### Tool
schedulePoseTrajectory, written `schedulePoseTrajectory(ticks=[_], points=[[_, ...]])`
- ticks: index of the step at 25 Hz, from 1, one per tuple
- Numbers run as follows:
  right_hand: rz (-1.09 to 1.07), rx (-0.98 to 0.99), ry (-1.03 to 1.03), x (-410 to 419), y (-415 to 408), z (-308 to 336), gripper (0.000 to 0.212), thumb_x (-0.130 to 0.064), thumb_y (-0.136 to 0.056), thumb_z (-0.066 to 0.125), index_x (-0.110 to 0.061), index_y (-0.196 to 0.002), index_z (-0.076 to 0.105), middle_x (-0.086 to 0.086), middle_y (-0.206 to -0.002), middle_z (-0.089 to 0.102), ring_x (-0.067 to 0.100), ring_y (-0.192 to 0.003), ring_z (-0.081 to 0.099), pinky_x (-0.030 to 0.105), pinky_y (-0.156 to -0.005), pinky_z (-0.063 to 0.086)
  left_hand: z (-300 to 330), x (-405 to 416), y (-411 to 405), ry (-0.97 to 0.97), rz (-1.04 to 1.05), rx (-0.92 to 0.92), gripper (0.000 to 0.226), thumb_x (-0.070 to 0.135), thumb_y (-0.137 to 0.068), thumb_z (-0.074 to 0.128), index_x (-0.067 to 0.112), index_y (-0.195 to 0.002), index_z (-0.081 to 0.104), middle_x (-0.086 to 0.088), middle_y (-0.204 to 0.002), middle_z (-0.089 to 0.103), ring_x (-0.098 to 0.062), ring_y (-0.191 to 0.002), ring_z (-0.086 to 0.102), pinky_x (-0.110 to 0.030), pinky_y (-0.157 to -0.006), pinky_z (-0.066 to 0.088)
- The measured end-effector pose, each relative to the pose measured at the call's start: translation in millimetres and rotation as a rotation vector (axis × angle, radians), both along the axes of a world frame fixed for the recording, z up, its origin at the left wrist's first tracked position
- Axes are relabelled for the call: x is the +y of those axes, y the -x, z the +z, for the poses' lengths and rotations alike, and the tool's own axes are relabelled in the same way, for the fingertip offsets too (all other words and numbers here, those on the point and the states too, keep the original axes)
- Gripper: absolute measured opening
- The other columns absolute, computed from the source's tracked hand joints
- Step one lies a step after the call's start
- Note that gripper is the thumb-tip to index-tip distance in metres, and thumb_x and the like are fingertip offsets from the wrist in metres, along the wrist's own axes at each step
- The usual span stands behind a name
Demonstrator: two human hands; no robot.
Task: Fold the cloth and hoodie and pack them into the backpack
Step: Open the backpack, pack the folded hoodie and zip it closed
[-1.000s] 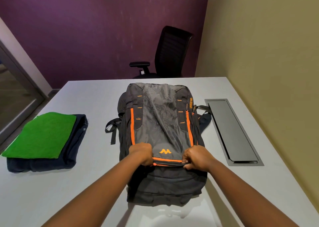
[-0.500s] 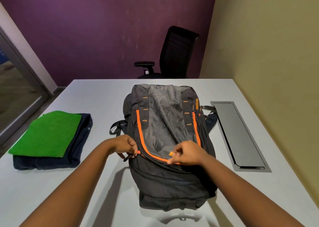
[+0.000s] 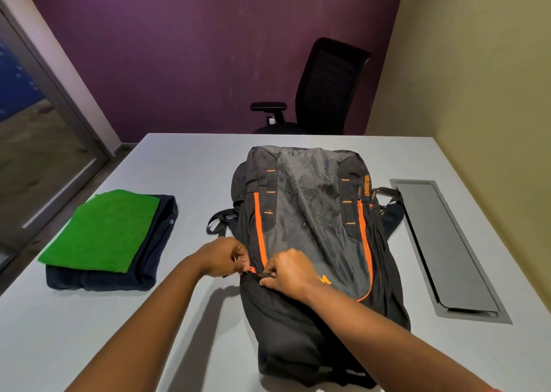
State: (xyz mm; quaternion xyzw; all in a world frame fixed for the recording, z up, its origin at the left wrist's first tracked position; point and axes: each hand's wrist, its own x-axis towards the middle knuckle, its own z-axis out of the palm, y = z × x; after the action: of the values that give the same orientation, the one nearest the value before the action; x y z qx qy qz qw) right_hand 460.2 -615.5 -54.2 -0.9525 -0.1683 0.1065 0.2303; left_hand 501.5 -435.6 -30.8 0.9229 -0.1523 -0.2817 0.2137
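A grey and black backpack (image 3: 310,212) with orange zips lies flat in the middle of the white table (image 3: 179,165). My left hand (image 3: 222,256) pinches an orange zip pull at the bag's left edge. Right beside it, my right hand (image 3: 287,271) pinches a dark zip pull on the bag's front. To the left, a folded green cloth (image 3: 104,230) lies on top of a folded dark navy hoodie (image 3: 158,242).
A dark recessed cable tray (image 3: 444,248) is set into the table to the right of the bag. A black office chair (image 3: 322,90) stands beyond the far edge, before the purple wall. A yellow wall runs along the right side.
Both hands left the bag's near orange seam and shifted left. The left hand took a zip pull at the left edge; the right hand moved next to it.
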Motion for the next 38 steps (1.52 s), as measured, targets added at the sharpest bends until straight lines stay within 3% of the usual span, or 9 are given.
schedulePoseTrajectory(ticks=[4, 8, 14, 22, 26, 29, 33, 36, 38], points=[[0.039, 0.059, -0.051, -4, -6, 2, 0.019, -0.027, -0.080, 0.069, -0.010, -0.089, 0.073, 0.006, -0.086, 0.072, 0.021, -0.085, 0.063, 0.025, -0.070, 0.042, 0, 5, -27, -0.230, 0.018, -0.193, 0.016, 0.019, -0.089, 0.056, 0.026, -0.075, 0.058, 0.017, -0.073, 0.056, -0.009, -0.078, 0.055, -0.025, -0.070, 0.041], [0.084, 0.117, -0.095, -10, -13, 2, 0.016, -0.023, -0.077, 0.073, -0.007, -0.080, 0.072, -0.001, -0.066, 0.064, 0.014, -0.071, 0.059, 0.016, -0.061, 0.038, -5, 3, -58, -0.362, 0.079, -0.382, 0.005, 0.022, -0.091, 0.052, 0.019, -0.090, 0.056, -0.001, -0.094, 0.062, -0.024, -0.093, 0.060, -0.027, -0.068, 0.037], [0.155, 0.182, -0.104, -12, -22, -1, 0.017, -0.022, -0.077, 0.073, -0.006, -0.083, 0.072, 0.008, -0.086, 0.072, 0.021, -0.081, 0.064, 0.013, -0.057, 0.032, -8, -5, -102, -0.451, 0.202, -0.487, 0.017, 0.018, -0.090, 0.051, 0.013, -0.104, 0.059, -0.008, -0.105, 0.064, -0.027, -0.094, 0.060, -0.029, -0.071, 0.041], [0.174, 0.232, -0.101, -13, -24, -18, 0.026, -0.030, -0.077, 0.074, -0.009, -0.093, 0.073, 0.007, -0.093, 0.073, 0.022, -0.087, 0.066, 0.022, -0.069, 0.042, -27, -20, -113, -0.379, 0.304, -0.553, 0.013, 0.009, -0.089, 0.050, 0.004, -0.099, 0.056, -0.014, -0.103, 0.060, -0.031, -0.089, 0.059, -0.031, -0.066, 0.042], [0.052, 0.354, -0.293, -26, -21, -24, 0.027, -0.039, -0.079, 0.070, -0.017, -0.093, 0.075, 0.002, -0.091, 0.073, 0.002, -0.076, 0.063, 0.023, -0.070, 0.045, -39, -21, -94, -0.165, 0.448, -0.617, 0.024, 0.014, -0.092, 0.048, 0.003, -0.113, 0.051, -0.018, -0.113, 0.055, -0.036, -0.100, 0.054, -0.041, -0.073, 0.044], [-0.348, 0.087, -0.450, -54, -26, -31, 0.013, -0.022, -0.084, 0.067, -0.014, -0.088, 0.076, 0.004, -0.089, 0.073, -0.005, -0.070, 0.059, 0.021, -0.071, 0.044, -52, -27, -69, 0.037, 0.234, -0.839, 0.042, 0.024, -0.087, 0.047, 0.006, -0.125, 0.052, -0.015, -0.128, 0.054, -0.035, -0.120, 0.047, -0.051, -0.097, 0.038], [-0.786, -0.325, -0.291, -97, -18, -35, 0.015, -0.008, -0.082, 0.065, -0.009, -0.095, 0.071, 0.008, -0.095, 0.068, 0.026, -0.095, 0.059, 0.026, -0.081, 0.039, -78, -40, -41, -0.089, -0.288, -0.797, 0.060, 0.051, -0.093, 0.026, 0.020, -0.143, 0.034, -0.006, -0.151, 0.028, -0.012, -0.145, 0.000, -0.052, -0.113, 0.005], [-0.900, -0.268, -0.111, -119, -1, -37, 0.039, -0.010, -0.082, 0.066, -0.002, -0.120, 0.058, 0.017, -0.117, 0.058, 0.036, -0.112, 0.048, 0.037, -0.093, 0.039, -87, -45, -23, -0.364, -0.441, -0.586, 0.069, 0.060, -0.095, 0.005, 0.026, -0.131, 0.053, -0.006, -0.139, 0.050, -0.021, -0.135, 0.039, -0.048, -0.108, 0.001], [-0.927, -0.082, -0.011, -126, 9, -39, 0.055, -0.021, -0.085, 0.065, -0.002, -0.133, 0.045, 0.019, -0.130, 0.047, 0.036, -0.120, 0.042, 0.040, -0.099, 0.037, -85, -48, -10, -0.440, -0.445, -0.536, 0.081, 0.066, -0.090, -0.003, 0.024, -0.133, 0.051, -0.006, -0.139, 0.050, -0.027, -0.130, 0.045, -0.048, -0.110, -0.010]])
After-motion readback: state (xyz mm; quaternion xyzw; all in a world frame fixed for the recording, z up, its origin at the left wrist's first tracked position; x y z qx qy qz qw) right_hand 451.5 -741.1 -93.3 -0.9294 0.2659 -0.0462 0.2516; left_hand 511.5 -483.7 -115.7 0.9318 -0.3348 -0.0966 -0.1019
